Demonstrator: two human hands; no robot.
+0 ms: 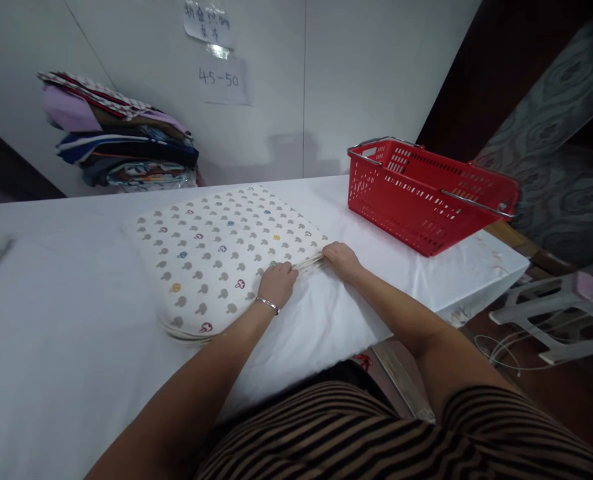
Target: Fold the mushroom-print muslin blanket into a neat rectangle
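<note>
A long table under a white cover fills most of the scene. On its middle, close to the person and left of the basket, lies a folded cloth: cream, flat, printed with rows of grey mushrooms and a few in red, yellow, blue and green. Several layers show at its rounded near left corner.

The red basket, with holes in its walls and metal handles, stands on the right, well apart from the cloth. A pile of folded clothes rises at the far left. A white stool stands beyond the table's right end.

The left forearm crosses the cloth's near edge and hides part of it. The left hand pinches the layers along that edge; the right hand pinches them at the right corner.

Two paper notes hang on the far wall, the lower reading "45-50". A thin bracelet circles the left wrist.
</note>
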